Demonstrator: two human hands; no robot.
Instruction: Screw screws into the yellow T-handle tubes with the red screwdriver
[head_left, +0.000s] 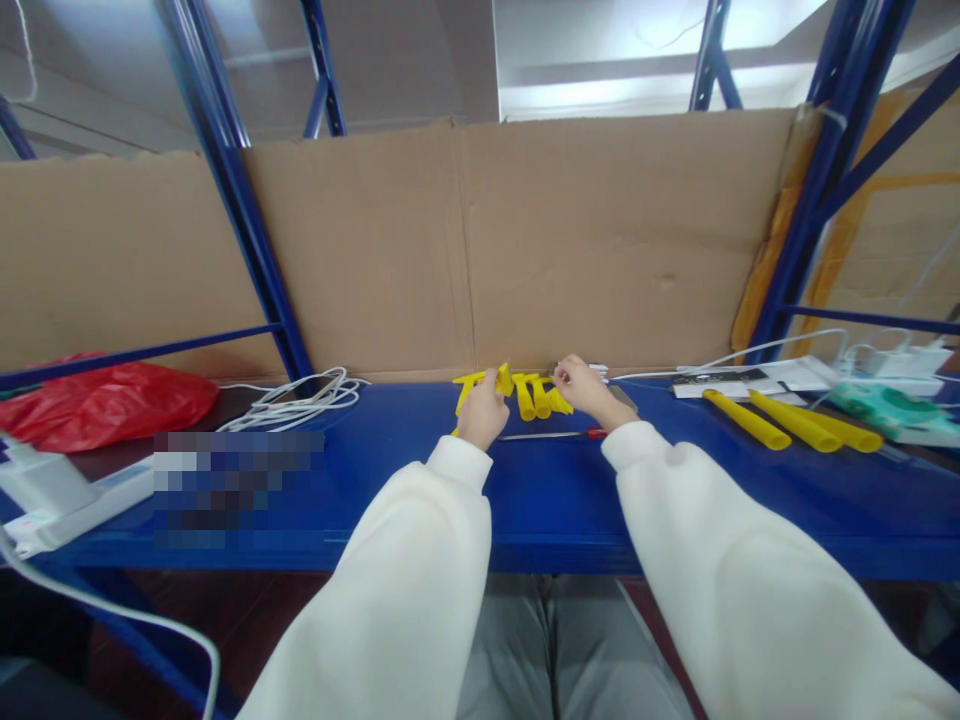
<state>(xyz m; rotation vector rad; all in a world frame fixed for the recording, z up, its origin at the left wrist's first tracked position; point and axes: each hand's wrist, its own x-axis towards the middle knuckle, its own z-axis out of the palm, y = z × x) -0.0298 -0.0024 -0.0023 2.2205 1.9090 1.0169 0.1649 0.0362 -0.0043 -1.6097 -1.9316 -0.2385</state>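
My left hand (482, 410) is closed around a small yellow plastic piece (505, 379) that shows at its fingertips. To the right, my right hand (583, 387) has its fingers pinched together over the back of the blue shelf; whatever is between them is too small to make out. Several yellow plastic parts (524, 400) with short tubular stems lie between the two hands, and another yellow part (465, 388) is partly hidden behind my left hand. In front of them lies a screwdriver (595, 434) with a red handle, its shaft pointing left.
Yellow tapered tubes (750, 420) lie at the right beside a green-and-white packet (896, 408). At left are a coiled white cable (300, 402), a red plastic bag (127, 400) and a white power strip (97, 500). Cardboard (600, 240) walls the back; blue posts (255, 220) rise at both sides.
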